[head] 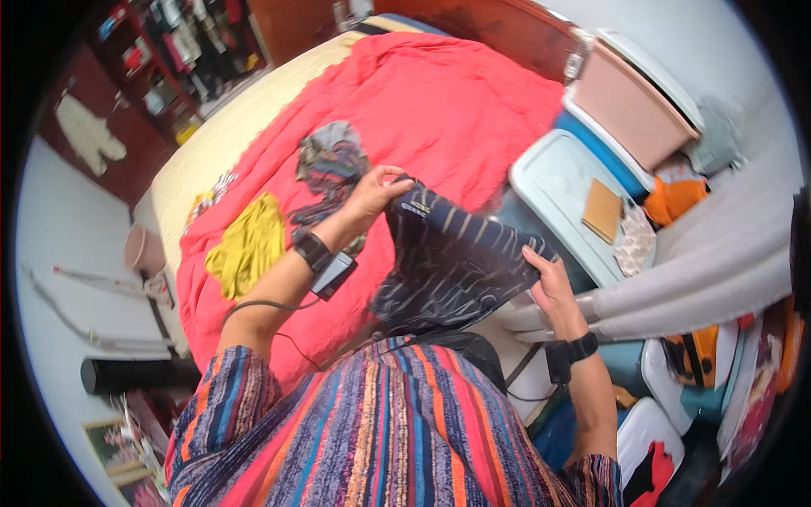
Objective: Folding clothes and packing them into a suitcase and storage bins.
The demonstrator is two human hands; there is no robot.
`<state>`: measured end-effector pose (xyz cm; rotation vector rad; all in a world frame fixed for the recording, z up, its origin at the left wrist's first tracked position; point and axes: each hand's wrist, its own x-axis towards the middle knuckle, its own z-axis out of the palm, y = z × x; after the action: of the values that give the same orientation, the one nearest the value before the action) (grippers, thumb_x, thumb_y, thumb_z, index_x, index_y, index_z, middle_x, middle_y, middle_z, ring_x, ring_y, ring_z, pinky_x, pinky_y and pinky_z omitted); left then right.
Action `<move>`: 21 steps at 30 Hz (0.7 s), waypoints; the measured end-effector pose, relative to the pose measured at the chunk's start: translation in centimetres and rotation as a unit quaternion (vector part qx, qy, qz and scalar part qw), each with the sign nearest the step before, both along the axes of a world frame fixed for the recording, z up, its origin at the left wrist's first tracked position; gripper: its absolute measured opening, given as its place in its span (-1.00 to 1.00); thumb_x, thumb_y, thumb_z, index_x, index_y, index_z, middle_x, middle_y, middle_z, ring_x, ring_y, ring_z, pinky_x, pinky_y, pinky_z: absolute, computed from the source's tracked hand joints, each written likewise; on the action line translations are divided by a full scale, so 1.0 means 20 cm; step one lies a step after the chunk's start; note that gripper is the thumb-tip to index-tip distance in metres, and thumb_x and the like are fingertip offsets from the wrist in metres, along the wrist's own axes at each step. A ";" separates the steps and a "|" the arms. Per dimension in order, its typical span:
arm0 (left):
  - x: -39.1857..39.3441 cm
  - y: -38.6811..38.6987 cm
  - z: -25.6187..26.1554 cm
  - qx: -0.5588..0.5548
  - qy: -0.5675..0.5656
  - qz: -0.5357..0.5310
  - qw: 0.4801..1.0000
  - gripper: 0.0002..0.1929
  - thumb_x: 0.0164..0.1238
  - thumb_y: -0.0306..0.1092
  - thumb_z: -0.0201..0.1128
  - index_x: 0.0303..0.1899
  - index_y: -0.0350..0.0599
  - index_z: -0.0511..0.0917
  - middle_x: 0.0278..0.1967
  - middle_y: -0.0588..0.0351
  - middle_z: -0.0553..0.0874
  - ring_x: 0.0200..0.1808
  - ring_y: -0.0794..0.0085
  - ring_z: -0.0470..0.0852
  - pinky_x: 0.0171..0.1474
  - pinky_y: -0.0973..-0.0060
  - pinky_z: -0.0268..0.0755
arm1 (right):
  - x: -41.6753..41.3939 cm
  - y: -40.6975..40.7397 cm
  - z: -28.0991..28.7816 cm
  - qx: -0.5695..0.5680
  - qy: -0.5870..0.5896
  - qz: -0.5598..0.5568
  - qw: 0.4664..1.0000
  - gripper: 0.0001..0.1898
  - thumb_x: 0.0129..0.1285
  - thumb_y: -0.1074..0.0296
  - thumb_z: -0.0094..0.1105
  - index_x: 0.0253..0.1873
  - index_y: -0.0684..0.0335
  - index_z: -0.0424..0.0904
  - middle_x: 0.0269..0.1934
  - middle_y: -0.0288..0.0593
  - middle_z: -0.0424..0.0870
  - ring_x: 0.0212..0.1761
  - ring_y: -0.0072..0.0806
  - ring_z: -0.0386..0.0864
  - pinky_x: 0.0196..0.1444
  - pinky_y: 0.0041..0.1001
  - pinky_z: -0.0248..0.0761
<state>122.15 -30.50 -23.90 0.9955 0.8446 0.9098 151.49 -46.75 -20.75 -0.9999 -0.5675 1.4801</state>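
A dark navy garment with pale stripes (pixel 462 253) hangs stretched between my two hands, its banded edge uppermost. My left hand (pixel 374 193) pinches one end of that band, which bears some lettering. At the other end, my right hand (pixel 550 279) grips the band with the thumb on top. The cloth's lower part droops close to my body, over the near edge of the bed. Beyond my left wrist lies a crumpled heap of patterned clothes (pixel 332 165). A mustard-yellow garment (pixel 250 244) rests to the left of that forearm.
A coral-red bedspread (pixel 456 95) covers much of the bed. To the right stand a lidded storage bin (pixel 545 171) with a brown notebook-like item (pixel 602 210) on it, and a pink bin (pixel 627 108). A whitish curtain (pixel 684 298) hangs near my right arm. Cables run from both wrist devices.
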 end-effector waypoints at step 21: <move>-0.83 -1.13 0.29 0.221 0.466 0.022 0.856 -0.57 -0.14 -0.63 0.22 -0.09 -0.23 0.50 -0.27 -0.10 0.48 -0.13 0.07 0.49 -0.10 0.33 0.34 | -0.65 0.32 -0.02 0.394 -0.586 0.494 0.508 -0.55 -0.21 0.54 0.25 -0.07 0.28 0.50 -0.29 0.09 0.48 -0.20 0.02 0.47 -0.16 -0.18 0.36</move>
<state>105.50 -53.19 -18.18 1.8957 1.5028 0.6337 138.51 -40.30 -21.10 -0.7382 -2.9101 0.8340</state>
